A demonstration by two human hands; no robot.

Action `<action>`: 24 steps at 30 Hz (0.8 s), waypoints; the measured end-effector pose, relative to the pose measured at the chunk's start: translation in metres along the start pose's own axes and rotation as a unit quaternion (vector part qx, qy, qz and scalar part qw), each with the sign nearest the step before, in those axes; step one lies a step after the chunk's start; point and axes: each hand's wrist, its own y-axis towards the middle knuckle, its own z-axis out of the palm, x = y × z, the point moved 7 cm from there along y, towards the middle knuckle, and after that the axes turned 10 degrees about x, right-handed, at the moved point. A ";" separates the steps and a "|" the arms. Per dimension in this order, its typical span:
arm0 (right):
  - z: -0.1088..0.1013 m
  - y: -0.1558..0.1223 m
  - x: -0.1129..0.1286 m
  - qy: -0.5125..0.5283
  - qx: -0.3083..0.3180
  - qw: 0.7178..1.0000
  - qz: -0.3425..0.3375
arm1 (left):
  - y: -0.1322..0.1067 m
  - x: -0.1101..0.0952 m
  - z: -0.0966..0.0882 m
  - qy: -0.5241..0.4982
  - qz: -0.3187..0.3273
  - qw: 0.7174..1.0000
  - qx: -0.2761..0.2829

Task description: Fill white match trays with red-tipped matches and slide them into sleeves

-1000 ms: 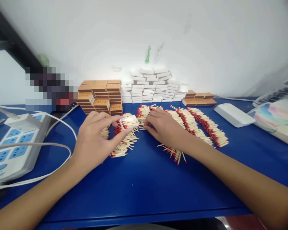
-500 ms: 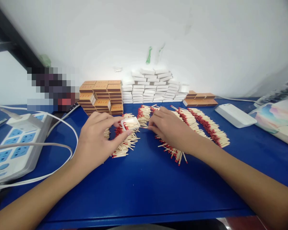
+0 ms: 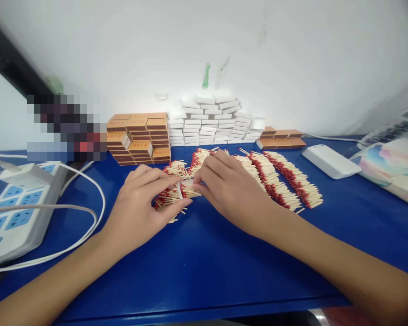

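Note:
My left hand [image 3: 136,206] is closed, gripping a small white matchbox tray [image 3: 180,190] between thumb and fingers, its open side facing up. Over the tray's right end, my right hand [image 3: 233,192] pinches some matches [image 3: 192,187] with pale sticks and red heads. Part of the tray is hidden by the fingers. Beneath and behind the left fingertips lies a heap of loose matches [image 3: 172,170]. Long rows of matches [image 3: 294,179] spread out to the right of my right hand on the blue table [image 3: 190,271].
Orange matchboxes [image 3: 139,121] are stacked at the back left, with a lower stack [image 3: 281,143] at the back right. Between them rises a pile of white trays [image 3: 209,121]. A power strip [image 3: 27,199] with cables lies left; a white device [image 3: 331,161] sits right.
My right hand has moved left from the match heaps to the tray, now with matches in its fingers. The tray has shifted slightly in my left hand, and the view has shifted a little.

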 end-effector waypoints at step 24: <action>0.000 -0.006 -0.012 0.213 0.033 0.976 0.007 | 0.000 0.001 -0.001 -0.035 -0.001 0.999 -0.002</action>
